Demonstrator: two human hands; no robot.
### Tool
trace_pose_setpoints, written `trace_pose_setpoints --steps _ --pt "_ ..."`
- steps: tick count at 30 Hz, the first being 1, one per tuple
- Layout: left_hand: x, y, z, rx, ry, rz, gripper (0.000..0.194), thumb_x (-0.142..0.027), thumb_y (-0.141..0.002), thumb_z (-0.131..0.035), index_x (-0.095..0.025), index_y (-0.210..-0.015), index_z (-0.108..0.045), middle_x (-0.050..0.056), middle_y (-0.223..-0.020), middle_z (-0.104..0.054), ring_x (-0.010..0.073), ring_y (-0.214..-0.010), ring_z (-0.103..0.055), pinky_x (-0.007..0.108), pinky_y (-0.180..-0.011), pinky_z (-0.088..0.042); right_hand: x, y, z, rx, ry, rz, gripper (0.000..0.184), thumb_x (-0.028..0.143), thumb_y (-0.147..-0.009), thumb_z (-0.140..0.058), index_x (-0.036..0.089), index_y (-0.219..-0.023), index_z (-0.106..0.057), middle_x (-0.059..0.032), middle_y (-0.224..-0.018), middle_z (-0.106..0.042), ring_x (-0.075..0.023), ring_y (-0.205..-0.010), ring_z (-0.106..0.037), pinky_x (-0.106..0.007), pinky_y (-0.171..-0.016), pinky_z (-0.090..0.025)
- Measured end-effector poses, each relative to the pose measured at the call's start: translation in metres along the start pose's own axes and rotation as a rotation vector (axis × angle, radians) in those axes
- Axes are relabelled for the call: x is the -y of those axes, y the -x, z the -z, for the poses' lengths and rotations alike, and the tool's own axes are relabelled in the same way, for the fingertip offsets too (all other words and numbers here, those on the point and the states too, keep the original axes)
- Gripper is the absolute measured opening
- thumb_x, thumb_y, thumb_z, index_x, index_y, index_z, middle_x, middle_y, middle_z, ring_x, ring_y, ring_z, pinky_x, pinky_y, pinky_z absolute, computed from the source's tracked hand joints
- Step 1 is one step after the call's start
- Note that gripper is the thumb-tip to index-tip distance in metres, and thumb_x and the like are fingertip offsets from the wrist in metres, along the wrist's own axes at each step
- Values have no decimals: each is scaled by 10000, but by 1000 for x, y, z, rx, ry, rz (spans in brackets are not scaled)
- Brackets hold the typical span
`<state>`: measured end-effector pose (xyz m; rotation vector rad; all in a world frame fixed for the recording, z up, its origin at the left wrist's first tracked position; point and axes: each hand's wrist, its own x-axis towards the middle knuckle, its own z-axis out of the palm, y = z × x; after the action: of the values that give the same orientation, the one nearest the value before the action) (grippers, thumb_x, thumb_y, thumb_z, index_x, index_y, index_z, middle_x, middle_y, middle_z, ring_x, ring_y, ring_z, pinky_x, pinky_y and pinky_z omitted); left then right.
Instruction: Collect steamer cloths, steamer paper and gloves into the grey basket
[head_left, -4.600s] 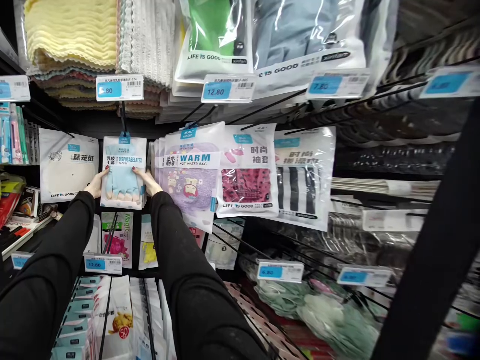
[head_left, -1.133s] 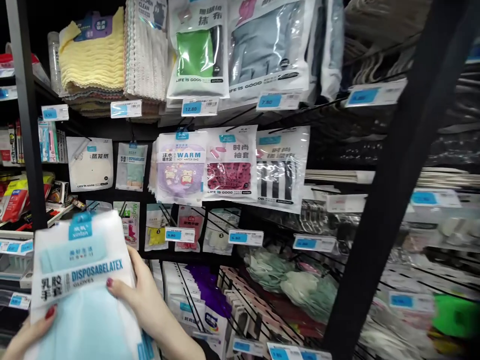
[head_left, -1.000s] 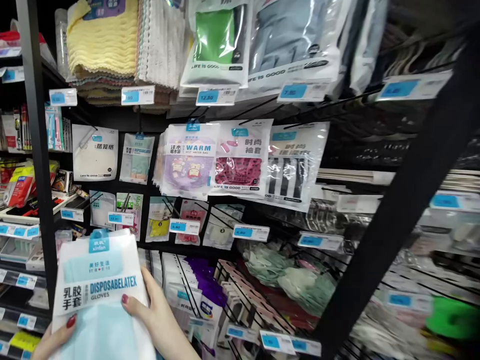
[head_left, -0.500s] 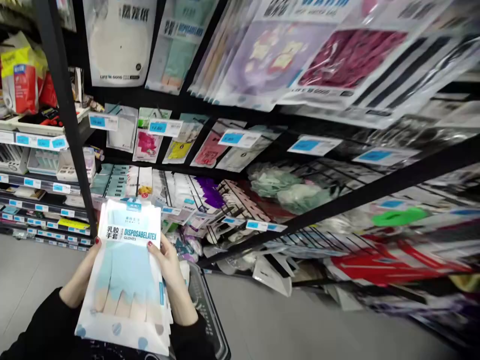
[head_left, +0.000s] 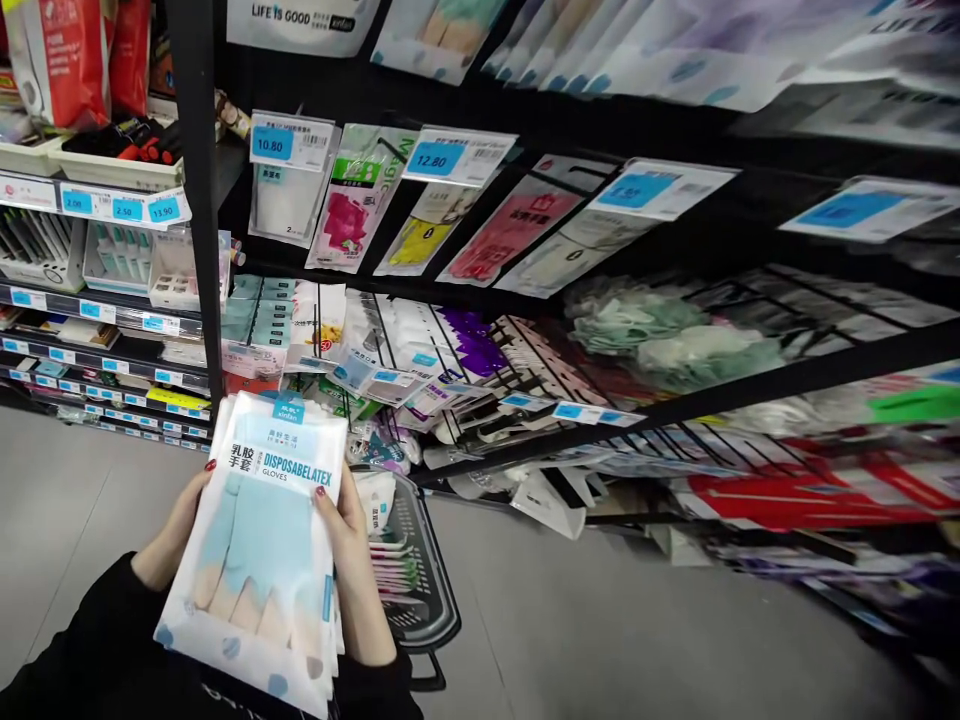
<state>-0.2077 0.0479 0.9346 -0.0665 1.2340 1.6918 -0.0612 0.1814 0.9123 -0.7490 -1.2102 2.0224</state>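
Between my two hands is a stack of latex glove packs (head_left: 259,560), white with a pale blue glove picture on the top one. My left hand (head_left: 176,525) grips the stack's left edge, its thumb at the side and its other fingers hidden behind. On the right edge, my right hand (head_left: 349,545) holds on with its thumb across the front. Past my right hand, a dark basket (head_left: 442,600) stands on the floor with a white pack (head_left: 377,497) and several pink-and-green packets (head_left: 397,570) in it.
Ahead, a black rack carries hanging packs, such as a pink glove pack (head_left: 356,205) and mesh bath puffs (head_left: 637,315). Price tags (head_left: 457,157) stick out from its hooks. A black upright post (head_left: 196,200) divides it from shelves with small bins (head_left: 120,255) on the left.
The view has tilted down and shifted left, so the rack sits further right and more of the basket shows. Both hands keep their hold on the glove packs.
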Motion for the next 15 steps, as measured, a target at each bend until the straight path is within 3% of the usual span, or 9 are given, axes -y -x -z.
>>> trace_pose_setpoints --steps 6,10,15 --pt "-4 -1 12 -46 42 31 136 -260 -668 -642 -136 -696 -693 33 -610 -706 189 -571 -623 288 -598 -488 -13 -2 -3 -41 -78 18 448 390 -724 -677 229 -1110 -515 -40 -1098 -622 -222 -996 -581 -324 -855 -466" --pt "-13 6 6 -59 39 68 97 -195 -544 -653 -139 -620 -676 33 -548 -682 200 -521 -610 298 -552 -479 -14 -8 -6 -56 7 114 366 394 -744 -654 221 -1029 -503 -30 -1013 -604 -201 -950 -567 -324 -843 -452" --pt "-23 16 -11 -102 -140 51 338 -74 -454 -725 -195 -769 -708 2 -589 -700 260 -618 -650 343 -582 -498 -13 -14 -11 -35 92 172 377 420 -759 -623 224 -1028 -446 -36 -1004 -575 -195 -947 -553 -328 -843 -446"
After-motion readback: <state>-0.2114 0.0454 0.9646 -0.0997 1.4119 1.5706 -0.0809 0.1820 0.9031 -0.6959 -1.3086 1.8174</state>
